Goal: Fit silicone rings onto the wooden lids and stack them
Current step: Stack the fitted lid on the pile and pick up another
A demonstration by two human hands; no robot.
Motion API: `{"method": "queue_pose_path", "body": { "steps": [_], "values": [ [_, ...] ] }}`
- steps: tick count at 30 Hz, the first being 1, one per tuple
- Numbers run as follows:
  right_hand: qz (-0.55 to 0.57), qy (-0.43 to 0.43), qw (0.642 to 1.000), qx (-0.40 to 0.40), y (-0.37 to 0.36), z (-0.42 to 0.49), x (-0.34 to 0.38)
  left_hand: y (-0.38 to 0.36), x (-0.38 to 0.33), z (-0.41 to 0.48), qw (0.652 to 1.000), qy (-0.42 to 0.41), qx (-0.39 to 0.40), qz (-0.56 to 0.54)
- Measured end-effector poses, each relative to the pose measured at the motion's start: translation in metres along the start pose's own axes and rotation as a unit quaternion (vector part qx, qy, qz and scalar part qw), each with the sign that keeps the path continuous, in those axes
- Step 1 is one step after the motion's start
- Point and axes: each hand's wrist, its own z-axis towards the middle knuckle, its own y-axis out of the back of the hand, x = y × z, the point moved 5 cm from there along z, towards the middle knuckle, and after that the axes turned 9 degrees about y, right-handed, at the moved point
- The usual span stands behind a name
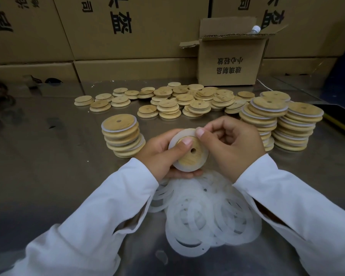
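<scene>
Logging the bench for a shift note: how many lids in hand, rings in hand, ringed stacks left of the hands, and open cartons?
Wooden lid gripped by the left hand: 1
Silicone ring pinched by the right hand: 1
Ringed stack left of the hands: 1
Open carton: 1
Total: 4

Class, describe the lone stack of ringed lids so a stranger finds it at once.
On the steel table, look just left of the left hand. The stack of ringed lids there stands alone, shorter than the taller stacks on the right and, unlike the loose lids behind, white-edged.
</scene>
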Motion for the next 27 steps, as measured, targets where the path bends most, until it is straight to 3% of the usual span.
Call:
{"method": "queue_pose_path", "body": {
  "steps": [12,22,27],
  "values": [
    [-0.091,0.103,0.99,0.018,0.004,-0.002,0.013,0.001,-0.001,0.001,1.0,0.007,-0.016,-0.007],
    [0.006,-0.01,1.0,0.007,0.004,0.001,0.003,0.0,0.001,0.002,1.0,0.008,-0.012,0.0],
    [-0.001,-0.022,1.0,-0.004,0.005,0.002,0.002,0.002,0.002,0.004,1.0,0.009,-0.013,-0.005]
  ]
}}
